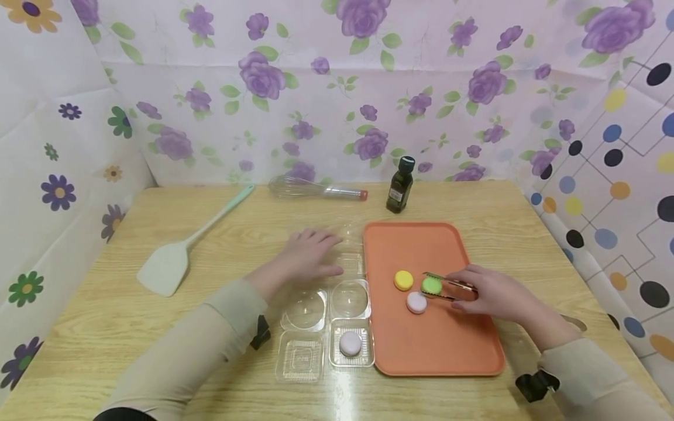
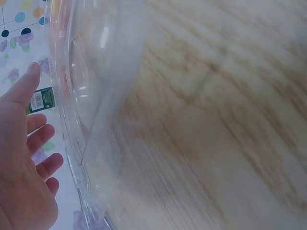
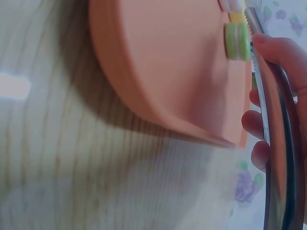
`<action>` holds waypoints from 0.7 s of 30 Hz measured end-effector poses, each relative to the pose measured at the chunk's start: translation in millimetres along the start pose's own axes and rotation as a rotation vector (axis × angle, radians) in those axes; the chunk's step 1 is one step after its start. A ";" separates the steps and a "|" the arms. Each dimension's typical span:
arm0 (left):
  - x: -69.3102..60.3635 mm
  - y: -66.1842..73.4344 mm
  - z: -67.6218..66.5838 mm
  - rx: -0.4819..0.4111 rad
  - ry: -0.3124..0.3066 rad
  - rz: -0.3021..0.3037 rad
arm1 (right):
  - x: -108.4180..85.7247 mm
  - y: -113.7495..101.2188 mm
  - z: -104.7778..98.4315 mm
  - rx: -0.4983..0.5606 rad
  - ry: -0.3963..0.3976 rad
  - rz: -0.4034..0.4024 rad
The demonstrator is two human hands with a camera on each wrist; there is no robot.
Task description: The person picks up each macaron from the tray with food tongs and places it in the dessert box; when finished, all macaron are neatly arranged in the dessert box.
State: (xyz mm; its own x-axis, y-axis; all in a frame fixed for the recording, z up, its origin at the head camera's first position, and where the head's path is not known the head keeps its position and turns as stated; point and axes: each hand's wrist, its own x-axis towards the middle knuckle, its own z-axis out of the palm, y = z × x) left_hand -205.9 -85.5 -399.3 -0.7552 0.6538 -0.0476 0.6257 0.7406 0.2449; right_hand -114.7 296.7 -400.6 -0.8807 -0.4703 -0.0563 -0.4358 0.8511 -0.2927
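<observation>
The right hand [image 1: 492, 290] holds metal tongs [image 1: 463, 285], their tips on either side of a green macaron [image 1: 432, 285] on the orange tray [image 1: 437, 351]. Beside it lie a yellow macaron [image 1: 403, 280] and a pale lilac one [image 1: 416, 302]. In the right wrist view, thumb and fingers of the hand [image 3: 283, 62] grip the tongs [image 3: 276, 120] near the green macaron [image 3: 237, 42]. The left hand [image 1: 310, 257], fingers spread, is above clear plastic containers [image 1: 300, 356]; another lilac macaron [image 1: 350, 343] sits in one compartment. The left wrist view shows that hand [image 2: 29, 158] holding nothing.
A white spatula [image 1: 168, 263] lies at the left. Toward the back wall are a whisk [image 1: 316, 189] and a dark bottle [image 1: 400, 186]. Part of a metal object [image 1: 574, 321] shows beside the right forearm. Patterned sheets stand behind and at both sides of the table [image 1: 237, 386].
</observation>
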 end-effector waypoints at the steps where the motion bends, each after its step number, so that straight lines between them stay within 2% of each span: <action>1: 0.5 -0.2 0.4 0.002 -0.002 0.002 | -0.3 0.2 -0.3 0.009 -0.001 0.011; 10: 3.1 1.0 2.9 0.014 -0.033 -0.019 | -0.3 5.8 5.5 -0.020 -0.020 0.043; 21: 5.3 0.8 4.8 0.030 -0.032 -0.009 | 0.2 10.9 14.5 -0.079 0.013 0.009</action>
State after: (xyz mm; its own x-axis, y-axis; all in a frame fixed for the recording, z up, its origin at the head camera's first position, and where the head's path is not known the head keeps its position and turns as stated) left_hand -208.5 -80.7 -404.0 -0.7545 0.6514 -0.0805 0.6250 0.7504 0.2151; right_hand -116.9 302.5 -417.6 -0.8867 -0.4601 -0.0464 -0.4408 0.8713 -0.2158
